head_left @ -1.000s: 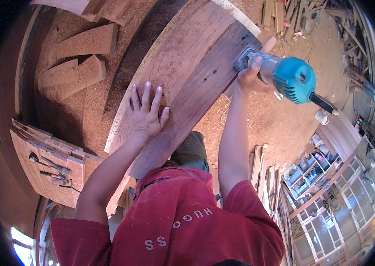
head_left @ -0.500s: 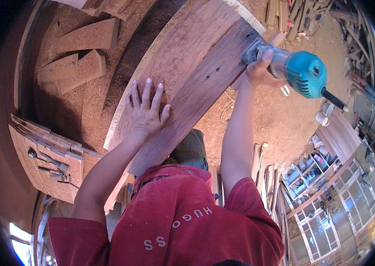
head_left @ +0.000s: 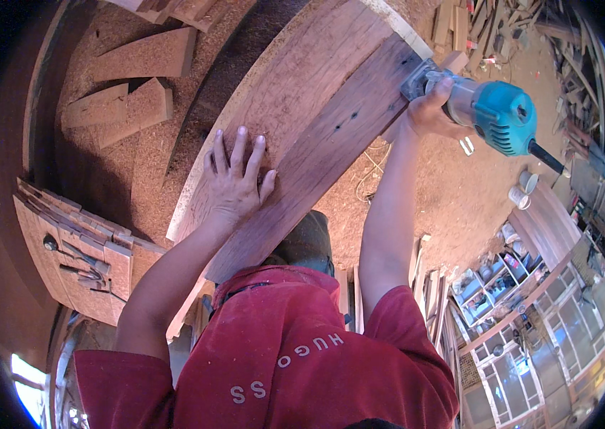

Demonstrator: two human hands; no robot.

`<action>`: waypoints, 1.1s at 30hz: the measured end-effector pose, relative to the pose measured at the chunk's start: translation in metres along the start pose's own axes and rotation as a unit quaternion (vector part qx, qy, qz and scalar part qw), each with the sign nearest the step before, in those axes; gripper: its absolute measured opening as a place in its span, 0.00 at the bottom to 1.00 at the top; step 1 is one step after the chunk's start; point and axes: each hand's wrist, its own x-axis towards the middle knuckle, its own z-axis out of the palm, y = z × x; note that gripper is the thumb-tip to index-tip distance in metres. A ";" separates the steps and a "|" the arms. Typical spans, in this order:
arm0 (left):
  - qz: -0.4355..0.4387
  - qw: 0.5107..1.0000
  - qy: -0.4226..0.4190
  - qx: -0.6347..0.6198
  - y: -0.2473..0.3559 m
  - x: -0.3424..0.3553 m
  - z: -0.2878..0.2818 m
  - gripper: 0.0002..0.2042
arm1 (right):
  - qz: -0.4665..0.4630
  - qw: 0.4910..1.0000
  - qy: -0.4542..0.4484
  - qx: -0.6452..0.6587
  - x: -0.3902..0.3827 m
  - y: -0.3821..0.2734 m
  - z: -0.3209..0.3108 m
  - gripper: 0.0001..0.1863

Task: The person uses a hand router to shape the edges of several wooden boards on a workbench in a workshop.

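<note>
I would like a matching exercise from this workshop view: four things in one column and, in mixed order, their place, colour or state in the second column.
Column 1
1. Left hand
2. Shirt
3. Right hand
4. Small hand tools

Column 2
A. Gripping the teal power tool
B. On the stacked boards at the left
C. Palm down on the wooden panel
D. Red

Right pairs: 1-C, 2-D, 3-A, 4-B

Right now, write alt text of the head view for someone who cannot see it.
A red-shirted person holds a blue power tool with the right hand at the edge of a wooden board, the left hand spread on the board. Loose wood pieces lie at upper left.
</note>
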 end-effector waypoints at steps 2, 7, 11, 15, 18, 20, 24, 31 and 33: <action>-0.001 1.000 -0.004 0.002 0.000 0.001 -0.001 0.34 | 0.017 1.000 0.014 0.009 0.000 0.007 0.002 0.46; -0.001 1.000 0.002 0.000 -0.001 0.000 0.000 0.35 | -0.013 0.999 0.034 0.011 0.003 0.009 0.011 0.46; -0.002 1.000 0.002 -0.001 0.000 0.001 0.000 0.35 | -0.046 0.999 0.003 0.010 0.011 0.023 0.004 0.41; -0.003 1.000 -0.003 0.010 0.000 -0.002 -0.001 0.35 | 0.012 0.982 0.026 0.188 0.009 0.006 0.026 0.43; -0.002 1.000 0.001 0.016 0.001 -0.003 -0.003 0.34 | 0.013 0.972 0.014 0.235 0.012 0.002 0.026 0.44; -0.003 1.000 0.004 0.017 0.003 -0.004 -0.003 0.34 | 0.015 0.978 0.030 0.204 0.012 0.006 0.024 0.45; -0.006 1.000 0.014 0.025 0.010 0.001 -0.009 0.32 | 0.007 0.998 0.051 0.046 0.026 0.015 0.016 0.48; -0.010 0.998 0.044 0.036 0.020 -0.004 -0.009 0.28 | 0.073 0.995 -0.053 -0.043 0.052 0.020 0.001 0.46; -0.017 0.998 0.052 0.030 0.026 -0.003 -0.005 0.26 | 0.137 0.989 0.010 -0.059 0.060 0.035 -0.026 0.45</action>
